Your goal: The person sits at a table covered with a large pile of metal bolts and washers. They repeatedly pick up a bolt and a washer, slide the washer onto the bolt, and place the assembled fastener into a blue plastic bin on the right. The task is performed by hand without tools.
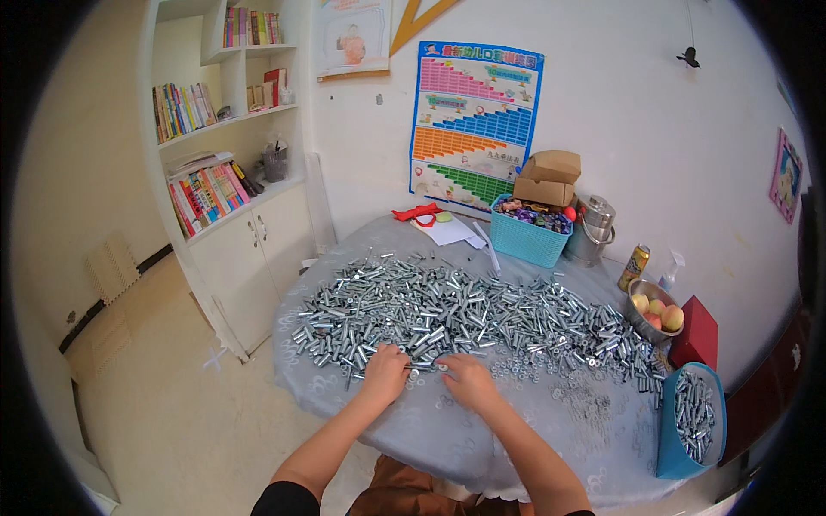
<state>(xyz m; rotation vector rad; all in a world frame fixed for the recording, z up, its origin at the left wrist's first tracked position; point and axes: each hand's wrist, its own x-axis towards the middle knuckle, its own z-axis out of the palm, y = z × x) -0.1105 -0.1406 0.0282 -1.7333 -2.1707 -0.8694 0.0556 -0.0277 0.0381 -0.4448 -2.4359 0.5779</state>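
Observation:
A wide heap of silvery metal sleeves and bolts (447, 301) covers the table before me, with washers (516, 365) spread along its near right side. At the heap's near edge my left hand (385, 377) is closed, fingers bent inward, and what it grips is too small to make out. Just to its right, my right hand (471, 383) has its fingertips pinched on a small round washer (442, 368). The two hands are a short gap apart, and a few loose metal pieces lie between them.
A blue bin (666, 430) of metal parts stands at the right edge. Behind it are a red box (695, 334), a metal bowl (641, 325) of fruit, a can (634, 267) and a spray bottle. A turquoise basket (525, 244) and metal pot (592, 230) stand by the wall.

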